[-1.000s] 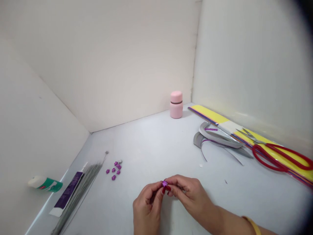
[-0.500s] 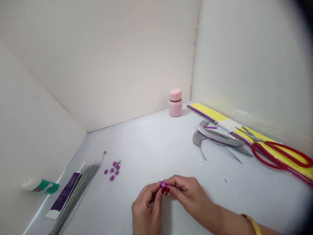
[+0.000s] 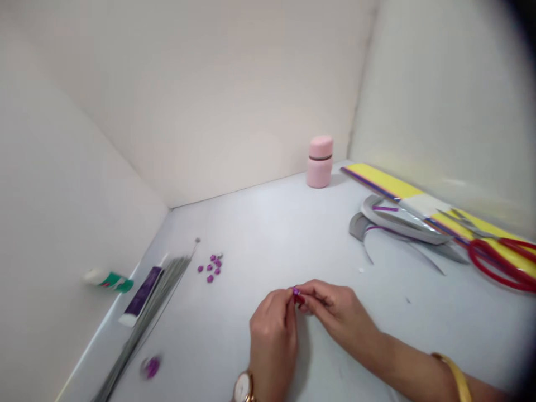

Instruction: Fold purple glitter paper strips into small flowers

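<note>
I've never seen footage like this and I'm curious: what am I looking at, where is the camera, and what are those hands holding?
There is no machine here. A person works with two bare hands, and the single picture comes from a camera worn on the head, looking forward and down.

The left hand, with a watch at the wrist, and the right hand, with a yellow bangle, pinch a small purple flower between their fingertips over a white table.

To the left are more purple flowers, a bundle of thin wires, a purple tube and a green-and-white tube. A pink jar stands at the back. To the right lie grey strips, yellow sheets and red-handled scissors.
</note>
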A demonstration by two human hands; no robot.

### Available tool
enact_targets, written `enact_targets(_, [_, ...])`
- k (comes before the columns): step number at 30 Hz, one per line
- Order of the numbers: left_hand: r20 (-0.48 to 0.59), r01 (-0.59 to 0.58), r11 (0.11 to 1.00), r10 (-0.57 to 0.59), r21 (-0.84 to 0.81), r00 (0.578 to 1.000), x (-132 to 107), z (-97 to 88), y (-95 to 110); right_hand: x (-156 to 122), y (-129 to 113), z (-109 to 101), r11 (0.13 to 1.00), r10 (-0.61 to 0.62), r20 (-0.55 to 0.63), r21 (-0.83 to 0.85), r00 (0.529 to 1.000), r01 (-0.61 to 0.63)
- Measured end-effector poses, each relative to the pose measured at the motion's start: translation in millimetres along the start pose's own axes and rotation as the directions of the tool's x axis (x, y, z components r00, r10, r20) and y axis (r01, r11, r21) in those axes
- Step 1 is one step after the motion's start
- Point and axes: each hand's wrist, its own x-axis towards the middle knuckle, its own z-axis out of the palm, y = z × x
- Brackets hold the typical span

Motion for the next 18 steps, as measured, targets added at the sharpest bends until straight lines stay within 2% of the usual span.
enact_targets(4, [0.027,-0.026,0.996,0.024,0.083,0.999,1.2,0.3,2.2,0.4,1.3,-1.0,0.999,0.036,0.021,-0.011,0.999,-0.036])
enact_targets(10, [0.022,-0.018,0.993,0.015,0.113,1.0,-2.8,2.7,3.3,-1.7,0.5,-0.1,0.997,0.011,0.006,-0.071,1.0,-0.011])
enact_targets(14, [0.04,0.055,0.998,-0.056,0.019,0.998,-0.3,-0.5,5.9,-2.2,-1.8,2.9,0.998,0.018,-0.022,-0.051,1.0,-0.019])
enact_targets(18, [0.067,0.19,0.964,-0.181,-0.186,0.981,5.2,-8.3,3.6,-3.4,-4.3,3.7,0.998,0.02,-0.014,0.051,1.0,-0.02])
